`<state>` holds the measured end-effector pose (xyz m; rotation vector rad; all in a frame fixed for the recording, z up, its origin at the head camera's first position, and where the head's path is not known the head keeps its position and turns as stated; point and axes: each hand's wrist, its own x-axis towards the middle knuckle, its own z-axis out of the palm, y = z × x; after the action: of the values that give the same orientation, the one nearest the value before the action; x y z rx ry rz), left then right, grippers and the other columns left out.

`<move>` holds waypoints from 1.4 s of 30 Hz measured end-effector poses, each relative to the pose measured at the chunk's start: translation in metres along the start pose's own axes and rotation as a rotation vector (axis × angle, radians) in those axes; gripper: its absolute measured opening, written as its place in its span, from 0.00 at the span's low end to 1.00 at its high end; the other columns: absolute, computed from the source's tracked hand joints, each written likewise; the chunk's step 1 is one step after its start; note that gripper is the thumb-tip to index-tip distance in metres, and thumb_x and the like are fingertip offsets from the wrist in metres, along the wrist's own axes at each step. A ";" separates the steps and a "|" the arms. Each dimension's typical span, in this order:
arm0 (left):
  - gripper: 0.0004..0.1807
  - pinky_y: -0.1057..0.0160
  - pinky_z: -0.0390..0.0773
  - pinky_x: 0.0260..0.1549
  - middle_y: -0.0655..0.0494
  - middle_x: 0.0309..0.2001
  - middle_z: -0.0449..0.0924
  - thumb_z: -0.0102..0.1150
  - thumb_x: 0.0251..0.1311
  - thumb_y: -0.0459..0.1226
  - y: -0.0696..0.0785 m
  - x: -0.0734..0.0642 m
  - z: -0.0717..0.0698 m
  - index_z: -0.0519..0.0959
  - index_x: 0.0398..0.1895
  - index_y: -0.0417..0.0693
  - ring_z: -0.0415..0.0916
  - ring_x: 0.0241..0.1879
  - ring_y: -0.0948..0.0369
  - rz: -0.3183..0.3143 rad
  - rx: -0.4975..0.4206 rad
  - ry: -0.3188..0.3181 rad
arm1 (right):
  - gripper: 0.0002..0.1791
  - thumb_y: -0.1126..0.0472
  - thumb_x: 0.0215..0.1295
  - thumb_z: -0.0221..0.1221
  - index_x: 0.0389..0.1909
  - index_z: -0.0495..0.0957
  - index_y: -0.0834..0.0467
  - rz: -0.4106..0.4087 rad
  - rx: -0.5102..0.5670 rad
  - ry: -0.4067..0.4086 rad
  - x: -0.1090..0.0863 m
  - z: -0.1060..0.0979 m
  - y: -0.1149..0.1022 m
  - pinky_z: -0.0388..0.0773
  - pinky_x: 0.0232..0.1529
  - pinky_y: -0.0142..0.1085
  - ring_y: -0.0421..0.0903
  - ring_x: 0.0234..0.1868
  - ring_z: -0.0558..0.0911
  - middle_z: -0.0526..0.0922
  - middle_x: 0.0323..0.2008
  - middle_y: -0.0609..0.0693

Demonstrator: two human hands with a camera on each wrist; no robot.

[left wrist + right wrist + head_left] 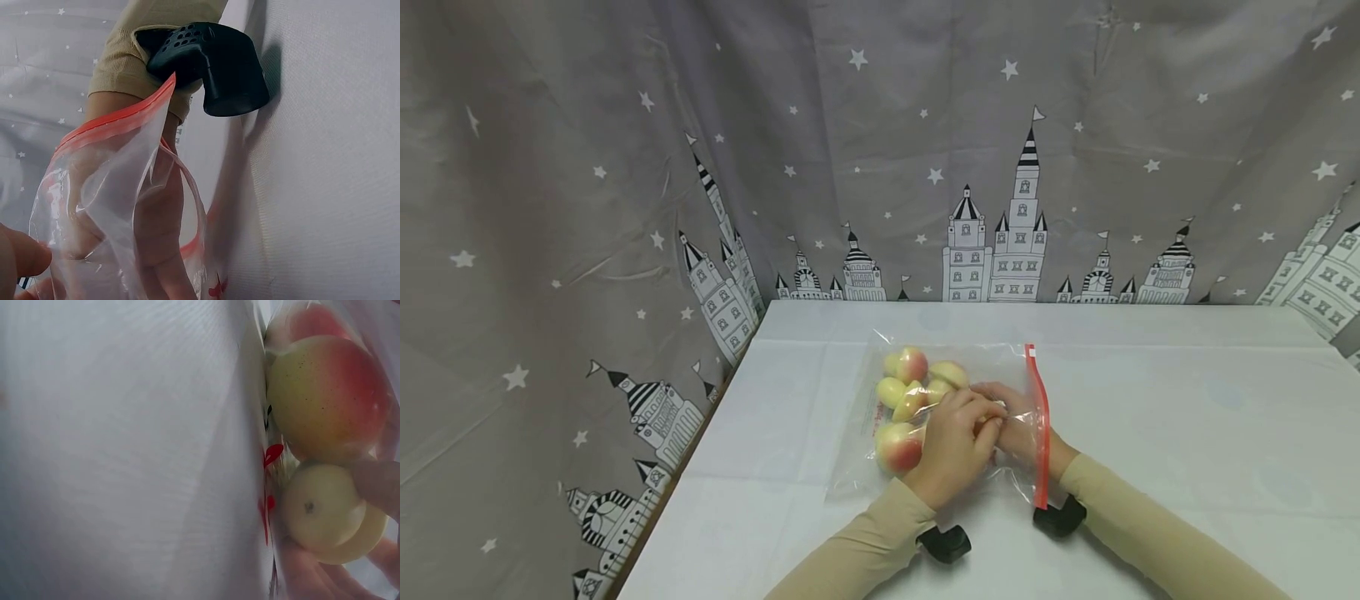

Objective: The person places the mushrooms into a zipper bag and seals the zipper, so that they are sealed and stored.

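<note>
A clear zip bag [859, 467] with a red zip edge [1041, 433] lies on the white table, its mouth to the right. My right hand [1017, 423] reaches through that mouth into the bag. Its thumb and fingers grip a pale yellow apple [322, 509] in the right wrist view. A larger yellow-red apple [325, 397] lies beside that one. Over the bag, my left hand [955, 442] pinches the film with bent fingers; a fingertip [28, 255] touches the plastic in the left wrist view. More yellow and red fruits [898, 446] lie inside, partly hidden by my left hand.
The white table [1187, 417] extends around the bag, with its left edge along a grey curtain [880, 167] printed with castles and stars. Each wrist carries a black camera mount [946, 544] close to the tabletop.
</note>
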<state>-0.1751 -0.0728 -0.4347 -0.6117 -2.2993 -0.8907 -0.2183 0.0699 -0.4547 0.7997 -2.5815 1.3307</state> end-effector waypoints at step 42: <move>0.09 0.59 0.77 0.44 0.59 0.35 0.84 0.67 0.55 0.33 0.000 -0.003 0.004 0.90 0.38 0.53 0.79 0.40 0.58 0.100 0.137 -0.047 | 0.24 0.62 0.62 0.68 0.59 0.78 0.63 0.268 0.038 -0.019 -0.053 -0.069 0.027 0.82 0.35 0.30 0.50 0.42 0.89 0.84 0.53 0.64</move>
<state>-0.1742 -0.0711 -0.4393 -0.6877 -2.3259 -0.6724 -0.1956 0.1586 -0.4509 0.4855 -2.7629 1.4504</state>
